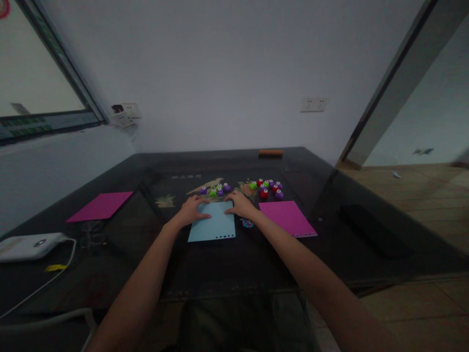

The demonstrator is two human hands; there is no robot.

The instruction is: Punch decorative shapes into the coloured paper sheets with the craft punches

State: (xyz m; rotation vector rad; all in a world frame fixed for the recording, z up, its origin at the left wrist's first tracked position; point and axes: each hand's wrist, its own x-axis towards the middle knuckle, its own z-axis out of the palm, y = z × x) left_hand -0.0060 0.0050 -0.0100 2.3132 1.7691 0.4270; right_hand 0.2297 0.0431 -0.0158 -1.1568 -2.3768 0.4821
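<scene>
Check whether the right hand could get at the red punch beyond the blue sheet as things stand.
Probably yes: the right hand rests on the blue sheet, and the red punch sits just past it with nothing between.

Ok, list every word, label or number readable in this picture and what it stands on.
None can be read.
Pale characters on the dark glass tabletop, beyond the light blue paper sheet: too blurred.
Green lettering on the dark window frame strip: too blurred.
Red mark at the top left corner: cut off.

Dim, soft focus; window brightest (left); edges bowed by wide lens.
</scene>
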